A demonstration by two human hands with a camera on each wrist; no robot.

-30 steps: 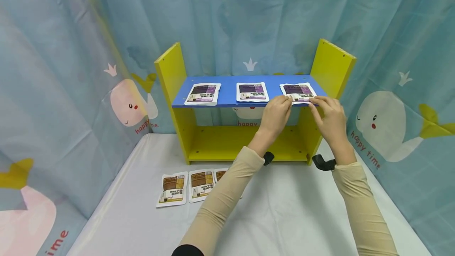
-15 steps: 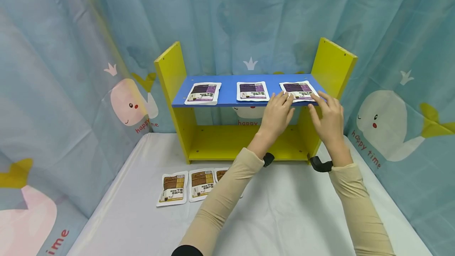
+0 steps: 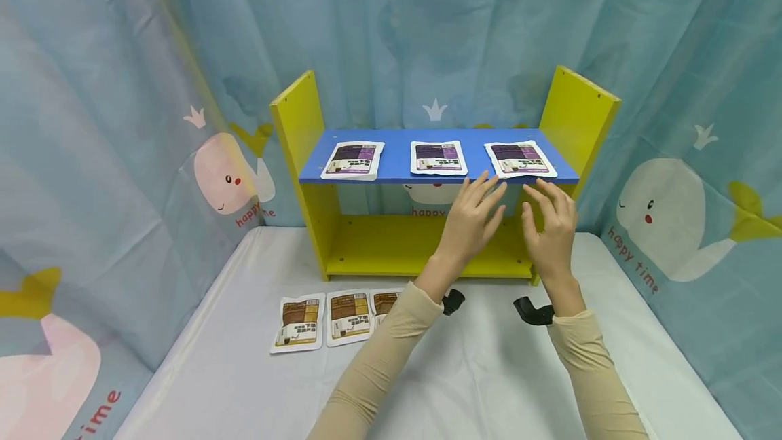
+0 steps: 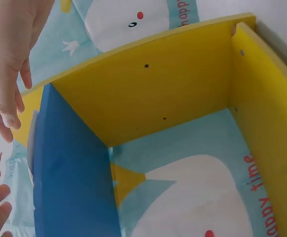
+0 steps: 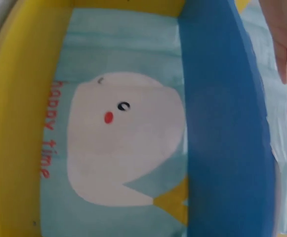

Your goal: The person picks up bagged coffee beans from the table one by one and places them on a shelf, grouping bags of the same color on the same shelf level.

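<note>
My left hand [image 3: 469, 219] hovers before the front edge of the blue shelf board [image 3: 397, 155], fingers spread and holding nothing. Beside it my right hand [image 3: 551, 226], its fingers loosely bent, is also free of any object. Both are nearest to a white pouch with a purple label [image 3: 520, 159], which lies flat at the right end of the board. Two matching purple pouches lie at the middle [image 3: 438, 157] and left [image 3: 353, 160]. The wrist views show the blue board [image 4: 74, 173] side-on, with fingers near its edge.
Yellow side panels [image 3: 580, 121] rise at both ends of the shelf, with a yellow bottom board [image 3: 391, 243] below. On the white tablecloth [image 3: 244, 386], a row of brown-labelled pouches [image 3: 298, 323] lies at front left, partly behind my left sleeve. A blue printed curtain [image 3: 391, 39] hangs behind.
Both hands have let go of the right-hand purple pouch and drawn back toward me, off the board. The pouch stays on the shelf.
</note>
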